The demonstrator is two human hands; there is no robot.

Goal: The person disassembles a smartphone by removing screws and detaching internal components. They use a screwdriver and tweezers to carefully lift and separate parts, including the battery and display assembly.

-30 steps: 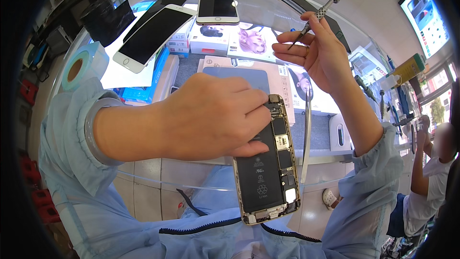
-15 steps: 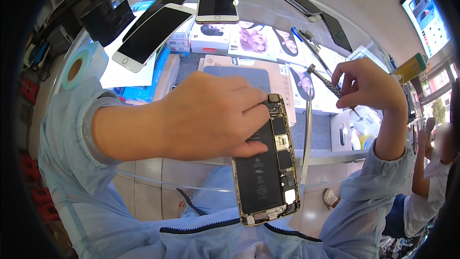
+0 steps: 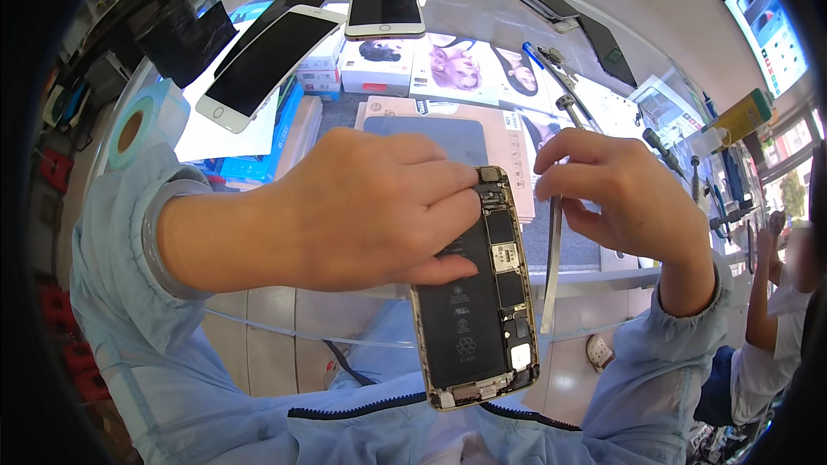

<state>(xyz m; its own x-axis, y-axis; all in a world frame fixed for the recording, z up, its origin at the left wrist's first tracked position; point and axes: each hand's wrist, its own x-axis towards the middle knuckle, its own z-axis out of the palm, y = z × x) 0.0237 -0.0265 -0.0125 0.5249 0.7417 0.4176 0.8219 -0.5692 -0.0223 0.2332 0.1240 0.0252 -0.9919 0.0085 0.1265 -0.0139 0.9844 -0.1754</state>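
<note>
My left hand (image 3: 379,207) is closed around the upper left side of an opened smartphone body (image 3: 474,327). Its black battery and small shielded parts lie bare, facing up, and the phone is tilted in front of the counter edge. Curled at the upper part of a pair of slim metal tweezers (image 3: 551,275), my right hand (image 3: 629,185) appears closed on them; the fingers hide their upper end. Behind that hand lies a screwdriver (image 3: 566,103), its handle partly covered by my fingers.
White phones (image 3: 386,9) stand on boxes beyond my hands. A tape roll (image 3: 133,127) is at the left, flat pink boxes (image 3: 504,133) in the middle. Pliers-like tools (image 3: 730,215) and a yellow-green bottle (image 3: 745,116) stand at the right. Another person (image 3: 767,327) is at the far right.
My right hand has let go of the screwdriver and moved left and down to the tweezers. The left hand still holds the phone, which has barely shifted.
</note>
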